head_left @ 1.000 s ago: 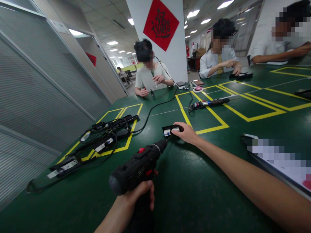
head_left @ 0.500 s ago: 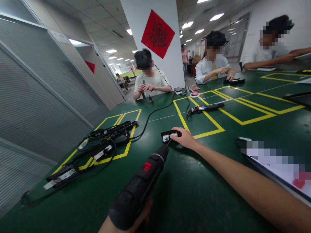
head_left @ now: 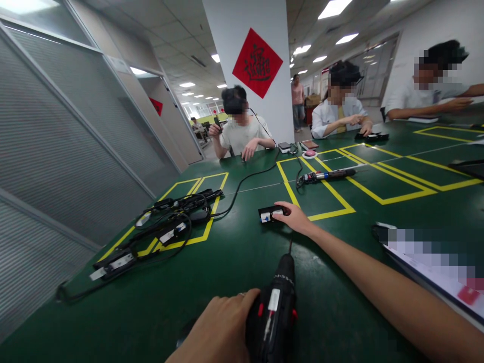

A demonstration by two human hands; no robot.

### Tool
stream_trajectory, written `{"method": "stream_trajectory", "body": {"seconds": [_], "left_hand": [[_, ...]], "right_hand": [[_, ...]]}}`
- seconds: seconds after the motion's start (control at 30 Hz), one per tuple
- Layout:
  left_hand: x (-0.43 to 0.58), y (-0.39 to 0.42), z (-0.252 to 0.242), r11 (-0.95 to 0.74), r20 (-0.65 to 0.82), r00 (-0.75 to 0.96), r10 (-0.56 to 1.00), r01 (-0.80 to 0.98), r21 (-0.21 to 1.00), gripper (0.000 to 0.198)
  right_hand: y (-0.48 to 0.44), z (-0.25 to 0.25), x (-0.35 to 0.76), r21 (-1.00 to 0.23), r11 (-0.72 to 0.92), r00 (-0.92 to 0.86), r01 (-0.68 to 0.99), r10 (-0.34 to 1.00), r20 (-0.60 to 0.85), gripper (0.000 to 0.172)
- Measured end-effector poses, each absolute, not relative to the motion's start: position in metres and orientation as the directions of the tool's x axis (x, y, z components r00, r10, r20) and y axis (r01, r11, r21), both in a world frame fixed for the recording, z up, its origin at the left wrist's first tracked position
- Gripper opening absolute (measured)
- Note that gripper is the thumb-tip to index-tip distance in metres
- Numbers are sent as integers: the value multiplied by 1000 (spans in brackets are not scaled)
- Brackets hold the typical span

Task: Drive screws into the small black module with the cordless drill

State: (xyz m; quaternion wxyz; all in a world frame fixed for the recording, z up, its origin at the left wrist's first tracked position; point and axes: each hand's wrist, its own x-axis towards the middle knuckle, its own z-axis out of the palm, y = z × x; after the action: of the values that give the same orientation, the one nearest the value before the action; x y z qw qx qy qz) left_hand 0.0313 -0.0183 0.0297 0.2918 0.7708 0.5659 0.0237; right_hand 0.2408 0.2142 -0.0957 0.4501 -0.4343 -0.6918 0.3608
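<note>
Cordless drill [head_left: 285, 307] nearest, rear cut off by btm edge; grip hidden behind L hand [head_left: 221, 325], which is curled round it, fingertips out of sight. Bit [head_left: 290, 245] points fwd, tip near R hand [head_left: 295, 220]; can't tell if touching. R hand part-closed, thumb + fingers pinching the R end of blk housing [head_left: 266, 208] w/ white insert [head_left: 265, 217]; that end's covered. Housing's on or just above green table [head_left: 234, 267], can't tell. Flat item [head_left: 427, 269] far R: pixelated, cut off. Co-worker [head_left: 242, 131] opp. holds sth too small to ID.
</note>
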Motion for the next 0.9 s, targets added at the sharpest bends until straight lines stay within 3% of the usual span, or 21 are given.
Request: {"method": "stream_trajectory", "body": {"seconds": [0.13,0.33,0.43,0.53,0.6,0.67,0.7,0.73,0.9], "left_hand": [[36,-16,18,-355,-278,460,843,865,355,47],[56,-6,9,-431,-258,502,825,855,287,60],[60,1,15,-467,-272,548,791,828,309,74],[50,12,30,-468,-390,595,703,800,376,95],[39,28,39,-464,-409,601,687,795,390,94],[34,50,42,-492,-218,590,778,787,373,82],[34,64,40,-501,-49,545,837,799,333,67],[36,78,35,-492,30,508,861,815,306,56],[54,138,-2,-539,164,514,842,810,230,57]], "right_hand": [[217,-97,240,-906,349,-227,240,927,297,54],[214,-91,243,-902,350,-239,255,926,292,50],[212,-88,244,-895,361,-242,263,922,301,48],[212,-88,244,-893,362,-245,267,922,300,47],[213,-90,243,-892,361,-235,273,924,302,47],[214,-91,243,-892,358,-216,276,928,305,47],[214,-92,242,-894,355,-208,274,929,306,47],[214,-92,242,-895,354,-206,270,930,306,47],[212,-91,242,-874,381,-201,303,921,332,43]]}}
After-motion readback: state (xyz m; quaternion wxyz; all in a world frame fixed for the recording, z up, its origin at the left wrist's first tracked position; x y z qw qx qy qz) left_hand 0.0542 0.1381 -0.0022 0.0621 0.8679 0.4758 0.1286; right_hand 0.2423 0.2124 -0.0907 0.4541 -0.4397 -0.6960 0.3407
